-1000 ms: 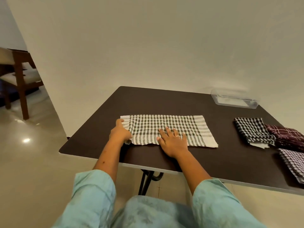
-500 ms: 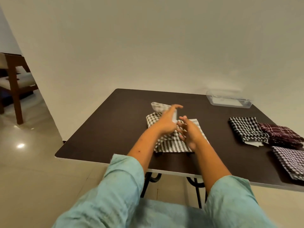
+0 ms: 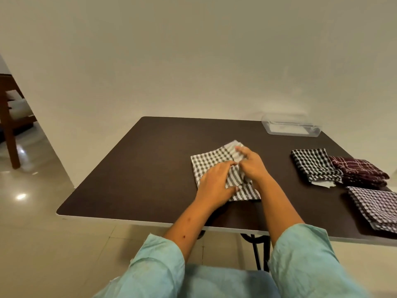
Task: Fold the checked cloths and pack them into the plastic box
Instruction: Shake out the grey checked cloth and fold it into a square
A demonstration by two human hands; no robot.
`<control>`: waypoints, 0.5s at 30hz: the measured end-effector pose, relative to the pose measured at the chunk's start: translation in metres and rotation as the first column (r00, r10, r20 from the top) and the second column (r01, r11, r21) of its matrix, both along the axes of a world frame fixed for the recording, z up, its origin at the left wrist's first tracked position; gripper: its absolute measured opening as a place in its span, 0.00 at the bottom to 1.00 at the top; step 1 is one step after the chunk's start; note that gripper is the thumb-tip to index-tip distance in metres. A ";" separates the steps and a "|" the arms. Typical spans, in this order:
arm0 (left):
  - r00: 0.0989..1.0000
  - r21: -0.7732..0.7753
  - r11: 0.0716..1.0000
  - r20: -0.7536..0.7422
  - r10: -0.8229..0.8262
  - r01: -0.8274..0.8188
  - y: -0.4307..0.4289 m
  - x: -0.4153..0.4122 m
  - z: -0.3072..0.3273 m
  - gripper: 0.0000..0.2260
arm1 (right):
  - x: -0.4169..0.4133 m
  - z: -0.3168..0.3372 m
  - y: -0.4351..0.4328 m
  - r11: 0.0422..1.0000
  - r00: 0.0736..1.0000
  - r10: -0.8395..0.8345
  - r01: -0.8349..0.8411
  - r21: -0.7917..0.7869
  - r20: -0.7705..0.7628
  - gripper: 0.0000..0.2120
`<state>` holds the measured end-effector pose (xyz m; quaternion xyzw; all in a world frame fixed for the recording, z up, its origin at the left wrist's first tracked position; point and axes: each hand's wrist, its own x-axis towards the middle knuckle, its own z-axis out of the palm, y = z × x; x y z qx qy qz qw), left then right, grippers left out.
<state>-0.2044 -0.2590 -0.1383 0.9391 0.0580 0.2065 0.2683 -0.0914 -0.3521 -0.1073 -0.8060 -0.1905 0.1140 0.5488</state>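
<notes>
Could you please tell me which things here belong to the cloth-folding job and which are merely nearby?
Job: grey checked cloth under both hands, black checked cloth, maroon cloth, purple checked cloth, plastic box.
Nearby: wooden chair, paper scrap.

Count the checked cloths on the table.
4. Grey cloth under both hands mid-table; black-and-white cloth to its right; maroon cloth overlapping that one; purple cloth at the near right edge, partly cut off.

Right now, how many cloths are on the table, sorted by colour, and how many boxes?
Grey and white checked cloth, under both hands: 1
Black and white checked cloth: 1
Maroon checked cloth: 1
Purple and white checked cloth: 1
Clear plastic box: 1
Total: 5
</notes>
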 end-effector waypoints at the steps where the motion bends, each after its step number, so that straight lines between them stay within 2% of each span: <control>1: 0.999 0.030 0.999 0.016 0.030 -0.031 0.002 -0.001 -0.004 0.31 | 0.002 0.001 -0.002 0.997 0.997 -0.053 0.049 0.063 0.057 0.28; 2: 0.999 0.035 0.998 0.004 0.053 -0.053 0.004 0.000 -0.008 0.32 | 0.003 0.001 -0.006 0.991 0.990 -0.107 0.098 0.092 0.094 0.29; 4: 0.995 0.018 0.996 -0.053 0.084 -0.084 0.010 0.000 -0.018 0.34 | 0.005 -0.003 -0.018 0.988 0.980 -0.153 0.152 0.018 0.128 0.28; 6: 0.990 0.031 0.996 -0.114 0.082 -0.079 0.014 -0.001 -0.025 0.34 | 0.002 -0.011 -0.030 0.973 0.987 -0.102 0.125 -0.196 0.123 0.26; 8: 0.982 0.057 0.996 -0.172 0.076 -0.067 0.015 -0.001 -0.029 0.34 | -0.003 -0.020 -0.039 0.917 0.992 -0.056 0.095 -0.388 0.110 0.24; 12: 0.968 0.085 0.996 -0.246 0.054 -0.034 0.018 -0.002 -0.027 0.32 | -0.003 -0.018 -0.040 0.855 0.988 -0.015 0.093 -0.510 0.156 0.22; 15: 0.968 0.040 0.999 -0.251 0.026 -0.017 0.026 -0.006 -0.022 0.27 | 0.000 -0.015 -0.042 0.799 0.991 0.030 0.055 -0.599 0.132 0.21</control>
